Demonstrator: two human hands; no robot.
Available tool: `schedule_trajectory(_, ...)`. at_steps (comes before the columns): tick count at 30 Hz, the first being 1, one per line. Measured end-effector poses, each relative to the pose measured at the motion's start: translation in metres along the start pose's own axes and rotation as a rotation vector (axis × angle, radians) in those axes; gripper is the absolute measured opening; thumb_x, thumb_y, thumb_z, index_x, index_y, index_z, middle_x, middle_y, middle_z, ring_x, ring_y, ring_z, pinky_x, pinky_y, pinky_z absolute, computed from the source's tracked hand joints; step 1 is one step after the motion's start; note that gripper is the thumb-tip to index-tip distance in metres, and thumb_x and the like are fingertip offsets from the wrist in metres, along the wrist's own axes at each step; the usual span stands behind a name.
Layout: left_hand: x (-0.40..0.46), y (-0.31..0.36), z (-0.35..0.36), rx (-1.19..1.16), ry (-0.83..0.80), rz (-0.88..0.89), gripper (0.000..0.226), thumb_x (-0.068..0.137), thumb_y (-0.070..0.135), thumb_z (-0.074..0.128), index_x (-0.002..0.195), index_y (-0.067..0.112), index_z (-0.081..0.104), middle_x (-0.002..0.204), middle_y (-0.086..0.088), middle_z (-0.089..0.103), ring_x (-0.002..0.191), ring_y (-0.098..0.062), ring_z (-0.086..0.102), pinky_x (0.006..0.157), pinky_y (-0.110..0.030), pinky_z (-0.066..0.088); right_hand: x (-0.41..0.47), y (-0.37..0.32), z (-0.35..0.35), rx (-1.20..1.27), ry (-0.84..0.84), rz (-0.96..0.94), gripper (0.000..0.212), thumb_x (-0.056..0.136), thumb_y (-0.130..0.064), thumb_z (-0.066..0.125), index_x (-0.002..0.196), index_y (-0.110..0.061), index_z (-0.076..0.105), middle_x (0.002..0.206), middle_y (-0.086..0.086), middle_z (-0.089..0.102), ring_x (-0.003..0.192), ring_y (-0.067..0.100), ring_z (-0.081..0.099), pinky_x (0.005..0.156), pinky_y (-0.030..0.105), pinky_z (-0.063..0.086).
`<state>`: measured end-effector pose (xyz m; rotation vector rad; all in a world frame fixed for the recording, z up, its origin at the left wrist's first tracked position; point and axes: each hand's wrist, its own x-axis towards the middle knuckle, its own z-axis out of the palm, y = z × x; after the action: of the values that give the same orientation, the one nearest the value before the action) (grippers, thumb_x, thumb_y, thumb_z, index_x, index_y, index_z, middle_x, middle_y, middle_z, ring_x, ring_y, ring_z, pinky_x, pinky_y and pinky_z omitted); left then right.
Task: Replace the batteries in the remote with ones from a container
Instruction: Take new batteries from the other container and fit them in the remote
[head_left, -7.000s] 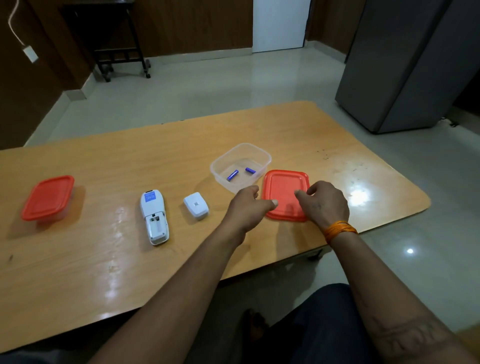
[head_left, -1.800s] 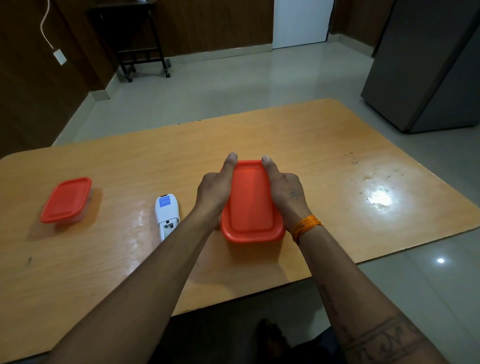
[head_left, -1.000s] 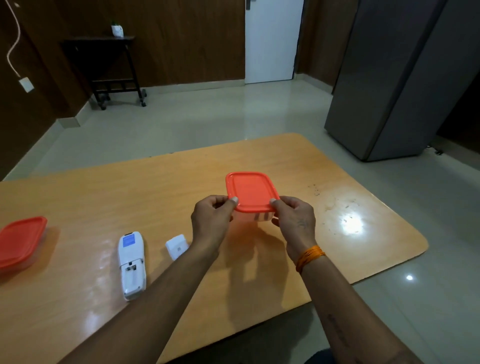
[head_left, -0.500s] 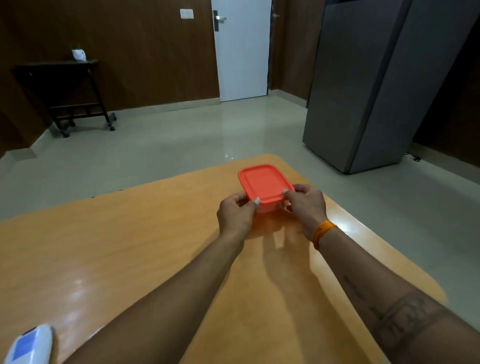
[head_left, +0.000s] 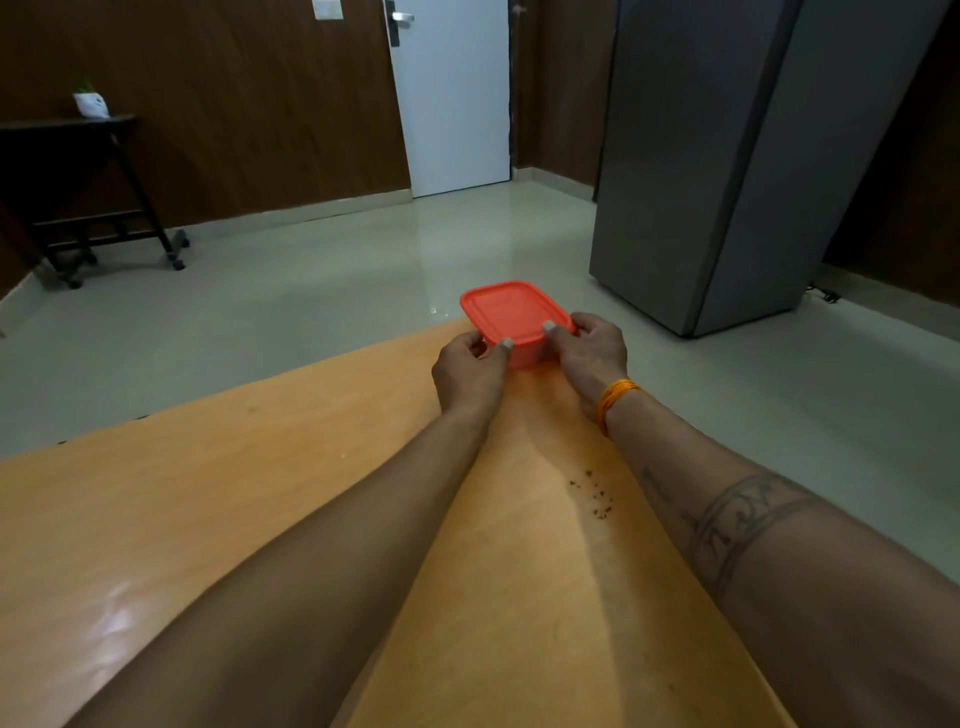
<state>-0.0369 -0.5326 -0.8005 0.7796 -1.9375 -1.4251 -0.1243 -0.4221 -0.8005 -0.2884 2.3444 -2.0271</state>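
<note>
A clear plastic container with a red lid (head_left: 511, 312) is at the far right corner of the wooden table (head_left: 208, 493). My left hand (head_left: 467, 371) grips its near left corner, thumb on the lid. My right hand (head_left: 589, 351) grips its near right side, thumb on the lid too. The lid is on, so the container's contents are hidden. The remote, its cover and the other container are out of view.
The table's far edge runs just behind the container, with tiled floor beyond. A tall grey cabinet (head_left: 727, 156) stands at the right, a white door (head_left: 452, 98) at the back, a dark side table (head_left: 78, 182) at the left. Small brown specks (head_left: 595, 496) lie on the table.
Both hands have carried the closed container farther away toward the table's far right corner. The view has swung up and right, and the remote has left the frame.
</note>
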Motion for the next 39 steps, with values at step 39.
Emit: schedule_trajectory(39,-0.328,0.043,-0.395,-0.229,0.151,0.008,0.017,0.104,0.024,0.062,0.113,0.018,0.075,0.101,0.001,0.081,0.089,-0.017,0.077,0.069,-0.028,0.063,-0.476,-0.125,0.056,0.439,-0.377,0.126,0.016,0.100,-0.019,0.063,0.097,-0.016,0.078,0.091,0.004,0.080,0.091,0.020,0.076,0.073,0.032,0.065)
